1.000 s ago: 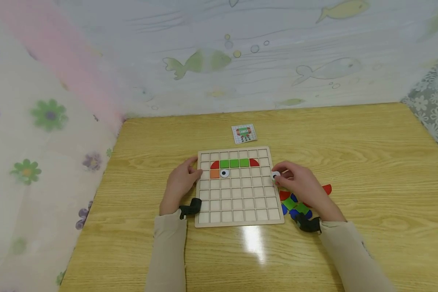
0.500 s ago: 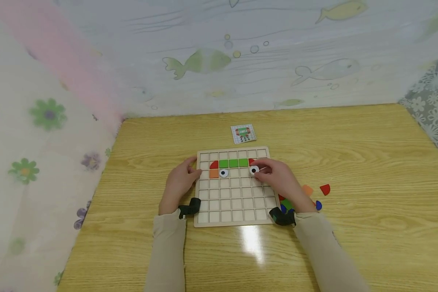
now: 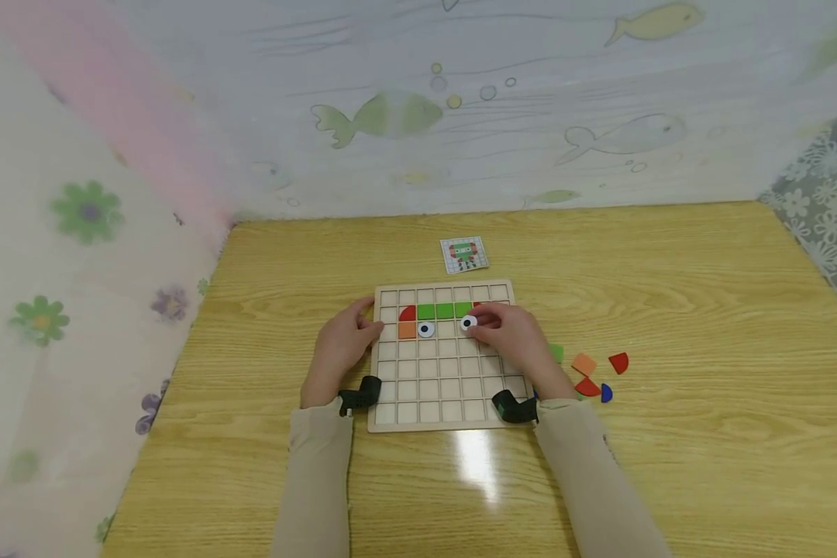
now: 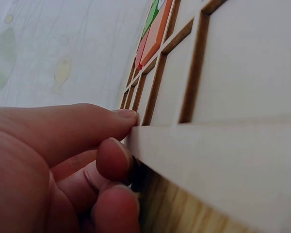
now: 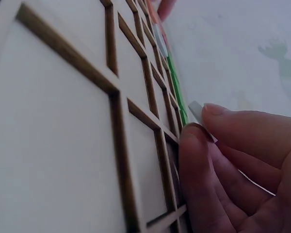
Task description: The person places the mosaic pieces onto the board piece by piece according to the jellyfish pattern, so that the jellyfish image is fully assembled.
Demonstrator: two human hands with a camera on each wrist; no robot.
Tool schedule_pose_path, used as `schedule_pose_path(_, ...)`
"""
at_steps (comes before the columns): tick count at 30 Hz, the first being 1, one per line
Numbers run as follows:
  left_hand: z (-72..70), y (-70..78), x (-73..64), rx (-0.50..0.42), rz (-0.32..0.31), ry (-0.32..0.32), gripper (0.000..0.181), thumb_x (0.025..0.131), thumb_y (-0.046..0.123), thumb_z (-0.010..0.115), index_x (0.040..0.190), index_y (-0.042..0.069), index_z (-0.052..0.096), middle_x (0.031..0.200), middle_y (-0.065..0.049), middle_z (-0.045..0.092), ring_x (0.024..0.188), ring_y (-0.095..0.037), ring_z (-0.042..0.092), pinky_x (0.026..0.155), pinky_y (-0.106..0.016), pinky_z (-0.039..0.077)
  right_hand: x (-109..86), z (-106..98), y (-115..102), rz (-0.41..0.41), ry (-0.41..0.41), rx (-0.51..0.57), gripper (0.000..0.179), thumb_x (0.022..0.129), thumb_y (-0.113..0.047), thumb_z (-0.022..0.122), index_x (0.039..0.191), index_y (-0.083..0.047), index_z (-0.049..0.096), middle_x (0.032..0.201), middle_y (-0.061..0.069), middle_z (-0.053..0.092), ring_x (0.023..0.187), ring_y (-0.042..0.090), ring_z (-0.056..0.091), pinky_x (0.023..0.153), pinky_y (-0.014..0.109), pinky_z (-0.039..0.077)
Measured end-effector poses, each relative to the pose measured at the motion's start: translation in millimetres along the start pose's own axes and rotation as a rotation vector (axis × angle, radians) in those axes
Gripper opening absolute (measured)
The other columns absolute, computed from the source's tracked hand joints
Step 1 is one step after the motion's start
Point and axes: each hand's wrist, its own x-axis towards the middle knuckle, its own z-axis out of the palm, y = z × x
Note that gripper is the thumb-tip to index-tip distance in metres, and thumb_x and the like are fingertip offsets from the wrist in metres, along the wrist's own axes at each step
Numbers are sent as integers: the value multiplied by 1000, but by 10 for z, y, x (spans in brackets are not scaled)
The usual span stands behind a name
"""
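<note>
A wooden grid board (image 3: 428,390) lies on the table. My left hand (image 3: 338,349) holds its left edge; in the left wrist view the thumb (image 4: 106,121) is on the rim with curled fingers against the side. Between thumb and fingertips, my right hand (image 3: 516,339) pinches a white eye disc (image 3: 468,323) over the board's second-filled row, just below the green squares (image 3: 445,311). Seen from the right wrist, the disc (image 5: 196,111) is tilted on edge. Another eye disc (image 3: 425,329) sits in a cell beside an orange square (image 3: 408,330), below a red quarter-circle (image 3: 408,313).
A small picture card (image 3: 464,254) lies behind the board. To the right are loose pieces: an orange square (image 3: 583,364), a red quarter-circle (image 3: 618,363), a blue rounded piece (image 3: 606,393) and a green one (image 3: 556,353). A painted wall stands behind the table.
My right hand has carried the eye disc leftward from beside the board's right edge to over the cells below the green squares. The left hand stays at the left edge.
</note>
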Motion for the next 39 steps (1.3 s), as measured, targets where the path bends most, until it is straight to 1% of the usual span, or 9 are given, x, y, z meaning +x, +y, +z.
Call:
schedule_pose_path(6,9,-11,5,-4,-3,1,51,87,29,56,135,20,40,76,1,58,55,-16,54,54,-30,40,1,56,-44,-15,36,-55,29,80,-28,66,106,-15,62,85,-2,59,77,14,53,70,31,42)
schedule_pose_path(11,11,-11,13,9,5,5,51,87,30,56,135,20,40,76,1,58,56,-15,54,56,-30,39,-9,92,-65,-41,62,-119,26,80,-24,67,103,-13,63,82,-1,56,72,15,49,64,30,40)
schedule_pose_path(17,16,-17,16,23,10,9,51,87,31,56,135,21,40,76,0,56,56,-16,52,55,-30,39,-5,127,-105,-96,91,-214,22,78,-21,67,97,-10,64,76,0,53,68,15,46,61,29,38)
schedule_pose_path(20,14,-27,18,23,9,9,51,87,31,56,135,21,40,76,0,56,57,-16,52,56,-30,39,-7,138,-125,-97,107,-238,21,78,-20,68,96,-10,64,74,0,52,67,16,45,60,29,37)
schedule_pose_path(23,16,-31,24,21,10,4,51,87,31,55,135,21,39,76,0,57,57,-16,52,58,-30,39,-15,140,-136,-101,114,-243,21,77,-19,68,95,-9,64,73,1,51,67,16,45,60,29,36)
schedule_pose_path(28,18,-26,28,19,11,8,51,87,31,55,135,22,40,77,0,56,57,-16,52,56,-30,39,-20,129,-143,-123,108,-233,21,77,-18,69,96,-9,64,73,0,51,67,16,45,60,29,37)
schedule_pose_path(34,25,-27,24,25,12,7,50,87,31,55,135,22,40,75,1,57,56,-16,53,56,-30,39,-2,98,-100,-128,82,-169,22,78,-19,67,98,-11,63,77,-1,53,70,15,47,62,29,38)
schedule_pose_path(39,9,-15,5,20,17,7,50,88,30,55,135,20,40,74,0,57,56,-16,53,58,-30,39,-5,23,-63,-141,52,-137,22,81,-21,65,102,-14,63,81,-4,55,73,13,50,65,29,41)
